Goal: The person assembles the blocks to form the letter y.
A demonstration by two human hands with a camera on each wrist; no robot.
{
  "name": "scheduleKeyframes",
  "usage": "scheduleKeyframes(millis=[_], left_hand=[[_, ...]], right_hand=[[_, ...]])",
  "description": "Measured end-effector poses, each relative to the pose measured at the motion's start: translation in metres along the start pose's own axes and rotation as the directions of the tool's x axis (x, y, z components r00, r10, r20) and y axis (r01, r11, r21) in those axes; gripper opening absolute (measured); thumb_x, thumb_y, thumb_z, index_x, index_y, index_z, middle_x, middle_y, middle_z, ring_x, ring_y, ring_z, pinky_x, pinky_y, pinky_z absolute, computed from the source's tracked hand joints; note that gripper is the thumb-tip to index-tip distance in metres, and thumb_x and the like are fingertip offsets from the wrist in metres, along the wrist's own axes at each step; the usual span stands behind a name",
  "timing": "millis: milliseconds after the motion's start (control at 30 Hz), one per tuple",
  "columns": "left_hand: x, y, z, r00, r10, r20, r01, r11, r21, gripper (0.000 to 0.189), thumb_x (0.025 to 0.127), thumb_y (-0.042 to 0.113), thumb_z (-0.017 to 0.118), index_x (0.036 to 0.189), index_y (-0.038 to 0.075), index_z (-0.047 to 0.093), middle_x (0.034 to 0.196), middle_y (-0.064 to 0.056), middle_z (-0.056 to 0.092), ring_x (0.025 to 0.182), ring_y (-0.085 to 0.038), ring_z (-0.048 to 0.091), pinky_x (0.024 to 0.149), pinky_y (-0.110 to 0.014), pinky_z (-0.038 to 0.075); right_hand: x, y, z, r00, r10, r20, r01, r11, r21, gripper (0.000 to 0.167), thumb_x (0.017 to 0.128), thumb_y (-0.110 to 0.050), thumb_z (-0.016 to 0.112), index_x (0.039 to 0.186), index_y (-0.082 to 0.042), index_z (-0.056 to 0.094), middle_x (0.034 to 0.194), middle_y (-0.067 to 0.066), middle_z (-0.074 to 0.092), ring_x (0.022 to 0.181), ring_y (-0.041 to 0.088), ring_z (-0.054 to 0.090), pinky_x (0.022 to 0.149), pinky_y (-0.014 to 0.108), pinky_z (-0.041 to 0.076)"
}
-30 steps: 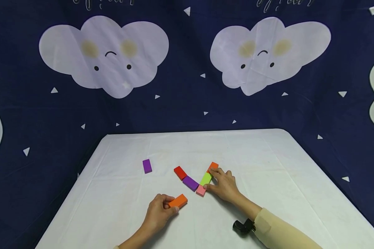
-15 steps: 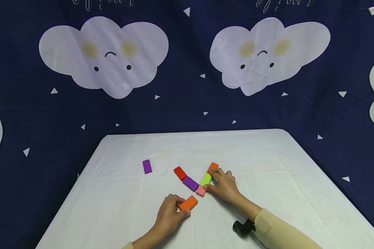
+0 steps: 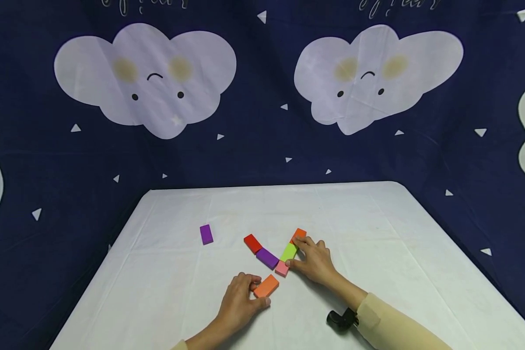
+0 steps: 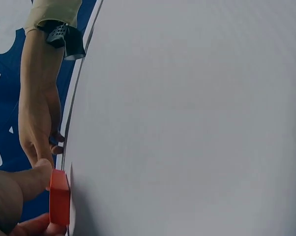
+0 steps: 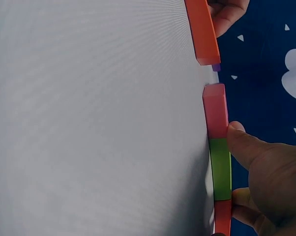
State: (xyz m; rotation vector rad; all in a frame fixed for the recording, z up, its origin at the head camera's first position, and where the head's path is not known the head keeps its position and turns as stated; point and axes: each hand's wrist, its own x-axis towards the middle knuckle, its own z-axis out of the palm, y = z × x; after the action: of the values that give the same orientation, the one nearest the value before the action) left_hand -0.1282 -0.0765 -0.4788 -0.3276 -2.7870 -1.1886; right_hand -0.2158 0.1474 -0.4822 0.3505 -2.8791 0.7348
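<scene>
In the head view, my left hand (image 3: 239,301) holds an orange block (image 3: 267,286) between thumb and fingers, just short of the pink block (image 3: 282,269). The left wrist view shows the orange block (image 4: 60,197) between the thumb and fingertips. My right hand (image 3: 316,260) rests along a slanted row of blocks: pink, lime green (image 3: 288,252) and orange (image 3: 299,234). Its thumb touches near the pink block and its index finger lies on the far orange one. A purple block (image 3: 267,258) and a red block (image 3: 252,243) continue the line to the left, forming a V.
A separate purple block (image 3: 206,234) lies farther left on the white table (image 3: 350,209). A black wrist camera (image 3: 342,320) hangs from the right sleeve. Behind the table hangs a dark blue cloth (image 3: 262,160) with cloud prints.
My left hand has moved right with the orange block, up close to the pink block; in the last half second it barely shifts. The right hand and the other blocks have stayed put.
</scene>
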Motion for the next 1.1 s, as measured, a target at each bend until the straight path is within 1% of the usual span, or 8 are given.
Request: scheduleKeyframes(millis=[167, 300, 400, 533, 733, 867, 1033, 1100], left_hand=[[0.002, -0.007, -0.009, 0.999, 0.030, 0.043, -0.028, 0.999, -0.042, 0.045, 0.071, 0.026, 0.080, 0.110, 0.009, 0.065, 0.092, 0.004, 0.058, 0.086, -0.008, 0.042, 0.072, -0.020, 0.037], [0.006, -0.012, -0.018, 0.993, 0.070, 0.094, -0.065, 0.997, -0.050, 0.047, 0.074, 0.027, 0.078, 0.116, 0.011, 0.064, 0.105, 0.004, 0.063, 0.095, -0.009, 0.043, 0.083, -0.024, 0.040], [0.009, -0.015, -0.024, 0.985, 0.093, 0.148, -0.082, 0.993, -0.080, 0.049, 0.075, 0.029, 0.076, 0.120, 0.012, 0.063, 0.113, 0.002, 0.064, 0.098, -0.011, 0.042, 0.086, -0.025, 0.039], [0.012, -0.019, -0.027, 0.972, 0.116, 0.206, -0.089, 0.987, -0.135, 0.050, 0.076, 0.030, 0.075, 0.121, 0.013, 0.063, 0.115, 0.000, 0.066, 0.097, -0.013, 0.043, 0.085, -0.024, 0.037], [0.018, -0.023, -0.029, 0.953, 0.134, 0.272, -0.096, 0.984, -0.150, 0.047, 0.077, 0.030, 0.075, 0.122, 0.017, 0.063, 0.119, 0.005, 0.065, 0.098, -0.010, 0.042, 0.087, -0.026, 0.035], [0.020, -0.025, -0.028, 0.946, 0.142, 0.293, -0.100, 0.983, -0.155, 0.045, 0.077, 0.026, 0.075, 0.121, 0.019, 0.064, 0.119, 0.006, 0.065, 0.098, -0.009, 0.041, 0.088, -0.026, 0.034], [0.022, -0.026, -0.025, 0.940, 0.178, 0.290, -0.137, 0.978, -0.157, 0.045, 0.076, 0.024, 0.076, 0.119, 0.017, 0.065, 0.116, 0.004, 0.066, 0.094, -0.008, 0.039, 0.084, -0.024, 0.033], [0.022, -0.026, -0.024, 0.941, 0.181, 0.286, -0.141, 0.978, -0.156, 0.045, 0.076, 0.024, 0.076, 0.119, 0.018, 0.066, 0.115, 0.003, 0.067, 0.093, -0.008, 0.038, 0.082, -0.023, 0.032]], right_hand=[[0.000, -0.001, -0.001, 1.000, 0.001, 0.001, -0.001, 1.000, 0.005, 0.071, 0.072, -0.045, 0.076, 0.132, -0.013, 0.056, 0.129, 0.003, 0.057, 0.087, 0.021, 0.043, 0.073, 0.035, 0.032], [-0.001, -0.002, -0.001, 1.000, -0.004, -0.002, 0.004, 1.000, 0.009, 0.070, 0.072, -0.045, 0.076, 0.132, -0.013, 0.056, 0.129, 0.003, 0.056, 0.087, 0.021, 0.043, 0.073, 0.035, 0.032], [-0.001, -0.002, -0.001, 1.000, -0.001, 0.002, 0.001, 1.000, 0.006, 0.070, 0.073, -0.045, 0.076, 0.132, -0.014, 0.056, 0.129, 0.003, 0.057, 0.086, 0.021, 0.042, 0.073, 0.035, 0.032], [0.000, -0.001, -0.001, 1.000, 0.005, 0.007, -0.005, 1.000, 0.001, 0.070, 0.073, -0.045, 0.076, 0.132, -0.014, 0.056, 0.129, 0.003, 0.057, 0.087, 0.021, 0.043, 0.073, 0.035, 0.032], [0.000, -0.001, 0.001, 1.000, 0.008, 0.007, -0.008, 1.000, -0.006, 0.071, 0.072, -0.046, 0.075, 0.132, -0.014, 0.056, 0.129, 0.004, 0.057, 0.087, 0.021, 0.043, 0.073, 0.035, 0.033], [0.000, -0.001, 0.000, 1.000, 0.003, 0.004, -0.003, 1.000, -0.007, 0.071, 0.072, -0.046, 0.075, 0.132, -0.014, 0.056, 0.128, 0.004, 0.057, 0.086, 0.021, 0.043, 0.073, 0.035, 0.033], [0.000, 0.000, 0.000, 1.000, -0.003, 0.000, 0.003, 1.000, -0.010, 0.071, 0.072, -0.046, 0.076, 0.132, -0.014, 0.056, 0.128, 0.004, 0.057, 0.086, 0.022, 0.043, 0.073, 0.036, 0.033], [0.000, 0.000, 0.000, 1.000, -0.002, 0.003, 0.002, 1.000, -0.009, 0.071, 0.072, -0.046, 0.076, 0.132, -0.014, 0.056, 0.128, 0.004, 0.057, 0.086, 0.021, 0.043, 0.073, 0.035, 0.033]])
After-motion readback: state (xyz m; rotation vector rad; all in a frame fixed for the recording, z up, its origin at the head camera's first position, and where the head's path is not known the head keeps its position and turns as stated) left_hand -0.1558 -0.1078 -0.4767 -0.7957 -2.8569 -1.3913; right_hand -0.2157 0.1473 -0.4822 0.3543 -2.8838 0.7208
